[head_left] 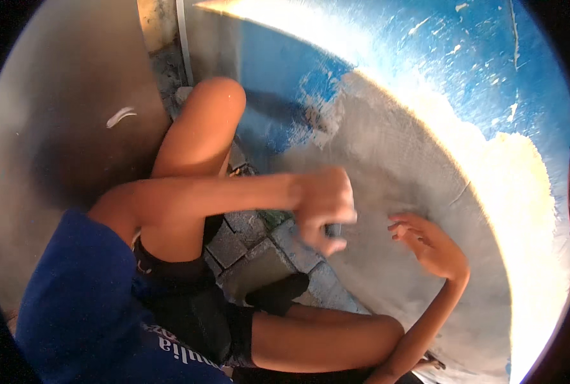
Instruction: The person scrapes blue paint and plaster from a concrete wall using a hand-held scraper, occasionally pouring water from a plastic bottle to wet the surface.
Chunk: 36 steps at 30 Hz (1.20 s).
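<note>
My left hand (326,208) is held out in front of the wall, its forearm crossing over my raised left knee. Its fingers curl toward the thumb, blurred by motion, around a small dark spot that I cannot make out. To its right, my right hand (432,246) is bent at the wrist close to the wall (387,153), with loosely bent fingers apart and nothing visible in them. Whether it touches the surface cannot be told. The wall is blue paint above, with a broad patch of smooth grey coating below and a ragged edge between them.
A brown, smooth panel (74,83) with a white smear stands close on my left. Grey paving blocks (240,230) lie between my bent legs (323,342). Bright sunlight cuts across the wall in a curved band at the right.
</note>
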Available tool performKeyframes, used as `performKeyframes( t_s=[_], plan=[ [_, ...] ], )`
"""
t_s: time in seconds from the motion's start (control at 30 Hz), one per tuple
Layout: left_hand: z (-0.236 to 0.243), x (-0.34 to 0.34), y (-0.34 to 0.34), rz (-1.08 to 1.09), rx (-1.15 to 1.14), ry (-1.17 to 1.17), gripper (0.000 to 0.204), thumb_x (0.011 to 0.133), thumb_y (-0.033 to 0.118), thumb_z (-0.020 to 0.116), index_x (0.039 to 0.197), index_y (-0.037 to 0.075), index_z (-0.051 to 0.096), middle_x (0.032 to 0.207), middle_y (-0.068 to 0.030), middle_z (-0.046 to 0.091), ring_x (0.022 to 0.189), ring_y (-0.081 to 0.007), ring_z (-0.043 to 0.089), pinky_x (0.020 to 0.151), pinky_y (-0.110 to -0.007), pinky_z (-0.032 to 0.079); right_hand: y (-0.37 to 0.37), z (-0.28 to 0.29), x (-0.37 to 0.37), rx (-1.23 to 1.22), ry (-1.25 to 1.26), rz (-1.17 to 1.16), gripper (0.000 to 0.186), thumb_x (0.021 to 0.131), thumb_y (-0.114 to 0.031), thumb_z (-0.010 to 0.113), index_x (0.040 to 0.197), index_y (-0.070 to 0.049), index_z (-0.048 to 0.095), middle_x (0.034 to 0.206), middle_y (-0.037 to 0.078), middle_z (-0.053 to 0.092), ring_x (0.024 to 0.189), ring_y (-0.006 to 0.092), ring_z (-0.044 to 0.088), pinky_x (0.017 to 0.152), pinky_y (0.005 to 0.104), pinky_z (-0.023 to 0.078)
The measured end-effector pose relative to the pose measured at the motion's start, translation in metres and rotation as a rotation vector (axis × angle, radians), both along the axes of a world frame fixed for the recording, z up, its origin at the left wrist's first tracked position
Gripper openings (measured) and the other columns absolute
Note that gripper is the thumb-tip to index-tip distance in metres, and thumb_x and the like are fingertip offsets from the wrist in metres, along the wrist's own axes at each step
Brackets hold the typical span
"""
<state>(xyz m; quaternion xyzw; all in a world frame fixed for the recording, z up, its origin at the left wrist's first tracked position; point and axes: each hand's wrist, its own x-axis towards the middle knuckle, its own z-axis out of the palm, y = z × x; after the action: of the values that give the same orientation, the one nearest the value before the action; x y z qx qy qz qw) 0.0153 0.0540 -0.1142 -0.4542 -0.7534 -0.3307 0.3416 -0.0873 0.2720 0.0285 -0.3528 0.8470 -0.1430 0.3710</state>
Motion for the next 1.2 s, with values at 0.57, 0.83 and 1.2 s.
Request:
performKeyframes(
  t_s=[0.57,0.83,1.2],
  plan=[
    [0.01,-0.004,-0.002,0.033,0.045,0.015,0.04,0.064,0.032,0.067,0.046,0.009,0.04,0.041,-0.0089,0.043,0.038,-0.0292,0.049,0.037,-0.039,0.036,-0.002,-0.009,-0.001,0.04,0.072,0.048,0.041,0.098,-0.035,0.051,0.125,-0.005,0.056,0.105,0.012,0.065,0.091,0.0201,0.062,0.08,0.0322,0.049],
    [0.018,-0.006,-0.005,0.049,0.109,0.031,0.035,0.063,0.029,0.067,0.048,0.009,0.042,0.042,-0.0083,0.042,0.039,-0.0296,0.049,0.038,-0.039,0.036,-0.001,-0.015,0.001,0.101,0.047,0.033,0.043,0.097,-0.038,0.052,0.125,-0.006,0.056,0.106,0.013,0.065,0.095,0.02,0.061,0.082,0.0334,0.049],
    [0.032,-0.01,-0.025,0.212,0.086,0.11,0.029,0.058,0.028,0.065,0.053,0.01,0.043,0.046,-0.0053,0.04,0.042,-0.0265,0.048,0.039,-0.037,0.035,-0.01,-0.019,0.001,0.123,0.032,0.058,0.04,0.097,-0.036,0.051,0.125,-0.007,0.056,0.109,0.013,0.065,0.095,0.0215,0.062,0.081,0.0334,0.049]
  ],
)
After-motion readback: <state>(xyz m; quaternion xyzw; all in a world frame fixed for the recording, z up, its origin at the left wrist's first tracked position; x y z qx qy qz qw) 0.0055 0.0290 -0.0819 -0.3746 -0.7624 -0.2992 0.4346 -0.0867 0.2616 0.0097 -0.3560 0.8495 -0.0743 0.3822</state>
